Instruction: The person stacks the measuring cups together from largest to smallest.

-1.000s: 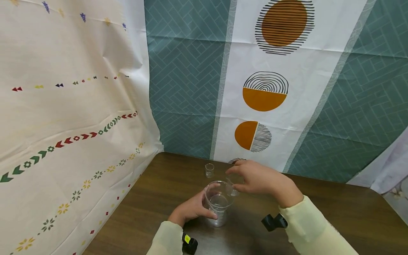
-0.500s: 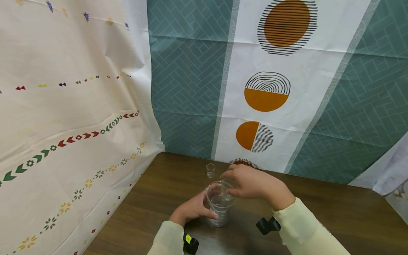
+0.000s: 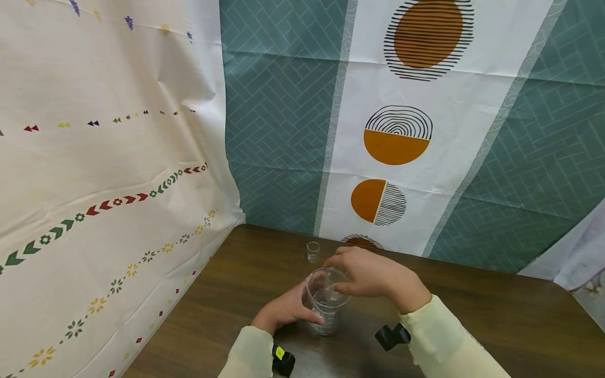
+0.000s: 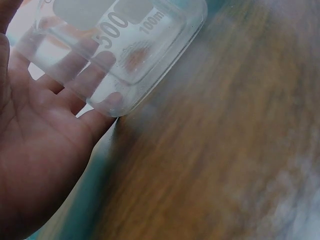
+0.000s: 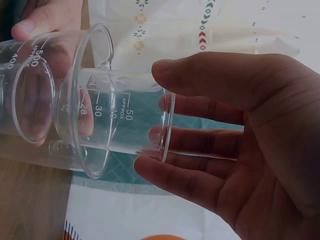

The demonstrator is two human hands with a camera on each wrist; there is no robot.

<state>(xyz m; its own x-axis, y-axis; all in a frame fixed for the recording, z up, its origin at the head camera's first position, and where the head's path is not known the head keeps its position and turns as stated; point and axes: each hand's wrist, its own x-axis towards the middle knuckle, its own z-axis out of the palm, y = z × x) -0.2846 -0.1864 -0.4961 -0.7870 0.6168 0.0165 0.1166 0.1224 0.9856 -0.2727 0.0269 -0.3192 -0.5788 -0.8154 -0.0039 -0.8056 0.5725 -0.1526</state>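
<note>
My left hand (image 3: 288,308) holds a large clear beaker (image 3: 326,321) round its side, thumb in front and fingers behind. The 500 marking on this beaker (image 4: 125,30) shows in the left wrist view. With thumb and fingertips my right hand (image 3: 375,275) grips a small 50 ml beaker (image 5: 135,112) by its rim. The small beaker's lower part lies inside the large beaker's mouth. Deeper in the large beaker, a round glass edge (image 5: 17,112) is visible; what it belongs to is hard to tell through the layers of glass.
A tiny beaker (image 3: 313,252) stands upright on the brown wooden table (image 3: 246,273), beyond the large one. A patterned cream cloth (image 3: 118,184) hangs along the left, and a teal and white curtain (image 3: 279,131) closes off the back.
My right hand has moved left and slightly down, carrying the small beaker from beside the large beaker's rim into its mouth. The left hand keeps its hold on the large beaker.
</note>
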